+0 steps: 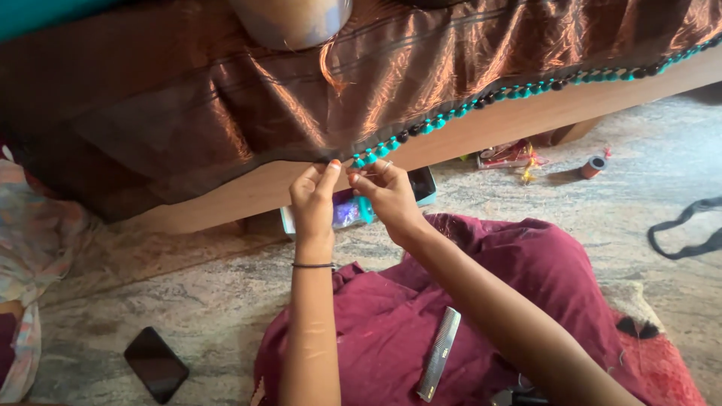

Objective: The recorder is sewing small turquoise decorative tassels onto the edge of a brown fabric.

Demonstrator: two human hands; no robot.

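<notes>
A shiny brown cloth [248, 105] hangs over the edge of a wooden bed frame [481, 131]. Its hem carries a row of teal and black tassel beads [481, 99]. My left hand [314, 201] pinches the hem just left of the last teal bead. My right hand [385, 194] pinches the same spot from the right, thumb and finger closed on the edge and thread. Both hands meet at the cloth's border, fingertips almost touching. A thin black band circles my left wrist.
A teal box [421, 186] lies on the stone floor behind my hands. A silver comb [440, 353] rests on my maroon lap. A black phone [156, 364] lies at lower left. A thread spool [594, 166], a red packet [508, 154] and a black strap [688, 229] lie at right.
</notes>
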